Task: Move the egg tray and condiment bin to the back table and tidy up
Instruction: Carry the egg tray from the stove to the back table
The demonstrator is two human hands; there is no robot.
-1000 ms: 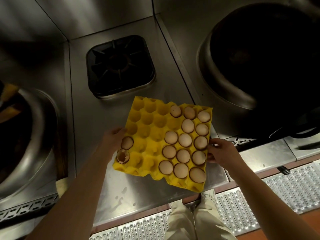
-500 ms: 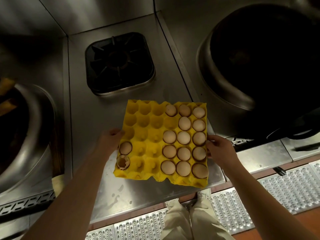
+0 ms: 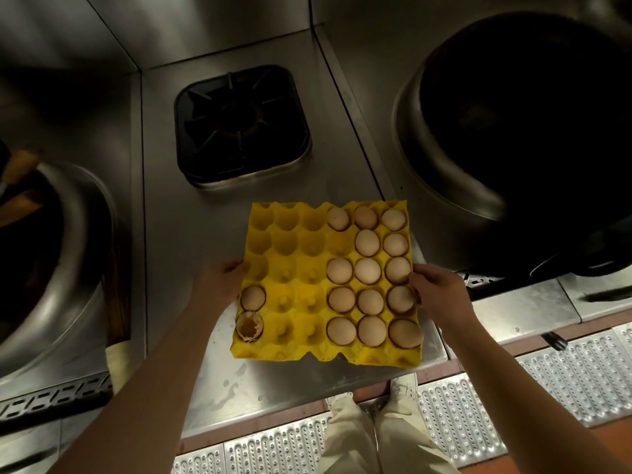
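A: Entry. Landmark: square burner (image 3: 242, 126). Left to right, please.

B: Left hand (image 3: 220, 283) sits below the burner, fingers curled round the left edge of the yellow egg tray (image 3: 301, 285). The tray lies directly below the burner, over the front strip of the steel counter (image 3: 164, 234). I cannot tell whether it is resting or just lifted. Right hand (image 3: 436, 290), below and right of the burner, pinches the tray's right edge, thumb on top beside the eggs (image 3: 367, 271).

A: Step in hand?

B: Judged as the pick-up of the tray, first leg of the move to the back table. Condiment bin is not in view.

A: Orientation?

B: The tray is nearly square, edges roughly parallel to the burner's. Its slightly longer run appears to go toward the burner, though the wide lens makes that uncertain. Cups face up. The load is lopsided: whole eggs fill the right columns; the left column holds one egg and a broken shell (image 3: 249, 327).

A: Next move?

B: Likely a level lift with even support, then a turn away from the burner. The right side will pull down more.
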